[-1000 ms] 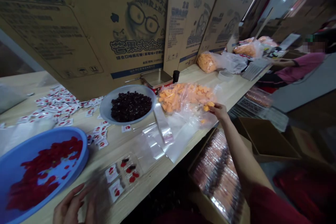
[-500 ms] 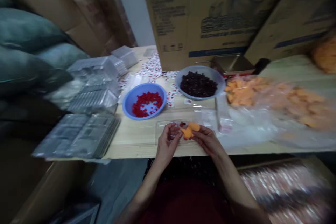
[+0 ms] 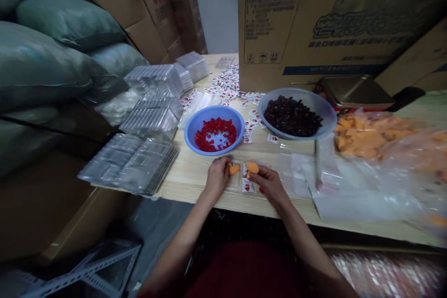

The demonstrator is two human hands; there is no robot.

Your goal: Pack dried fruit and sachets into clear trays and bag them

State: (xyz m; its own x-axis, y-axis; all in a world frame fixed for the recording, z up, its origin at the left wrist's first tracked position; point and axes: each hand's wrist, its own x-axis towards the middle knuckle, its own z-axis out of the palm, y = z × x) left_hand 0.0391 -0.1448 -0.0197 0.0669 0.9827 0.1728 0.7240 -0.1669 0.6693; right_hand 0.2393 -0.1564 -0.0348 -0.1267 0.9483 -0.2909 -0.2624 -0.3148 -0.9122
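My left hand (image 3: 217,178) pinches a small orange dried-fruit piece (image 3: 234,169) over a clear plastic compartment tray (image 3: 247,184) near the table's front edge. My right hand (image 3: 267,183) pinches a second orange piece (image 3: 252,167) just to the right of it. The tray holds small red-and-white packets. Behind the hands stand a blue bowl of red fruit bits (image 3: 214,129) and a grey bowl of dark dried berries (image 3: 296,113). A clear bag of orange fruit pieces (image 3: 370,134) lies at the right.
Stacks of clear plastic trays (image 3: 132,163) lie at the table's left end, with more stacks (image 3: 155,98) behind. Small red-and-white packets (image 3: 226,86) are scattered by a big cardboard box (image 3: 314,18). A metal scale pan (image 3: 354,94) and empty plastic bags (image 3: 331,186) are at the right.
My right hand came back from the bag of orange pieces to the tray. The two pieces held together half a second ago are now apart, one in each hand. The view swung left.
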